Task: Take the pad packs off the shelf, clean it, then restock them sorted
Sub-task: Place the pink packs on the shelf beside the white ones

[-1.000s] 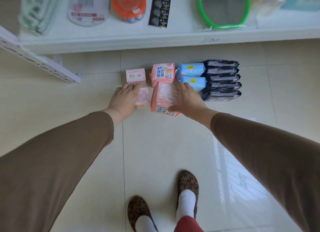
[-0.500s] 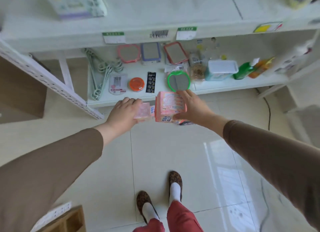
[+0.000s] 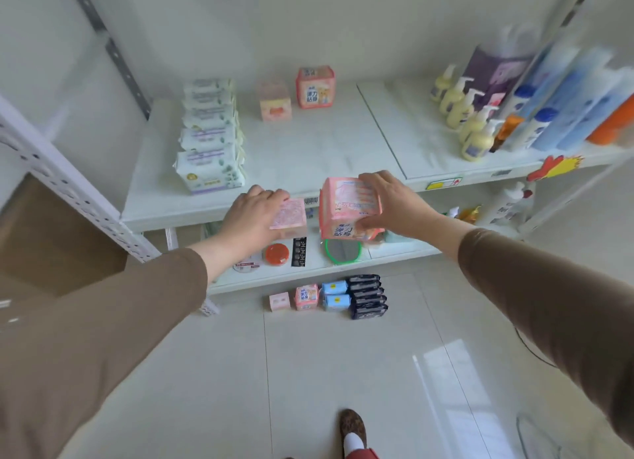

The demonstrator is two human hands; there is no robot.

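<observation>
The right hand (image 3: 387,205) grips a soft, crinkly coral-pink plastic pad pack (image 3: 350,208) by its two short ends, and the left hand (image 3: 255,215) holds a small pale-pink pad pack (image 3: 289,217) from above, both hovering at the front edge of the white metal shelf (image 3: 308,150). Such packs look light and squashy with slippery film, so a hold across the firmer ends seems best. Half a second ago both packs were lower, by the bottom shelf; more packs wait on the floor at 6 o'clock.
</observation>
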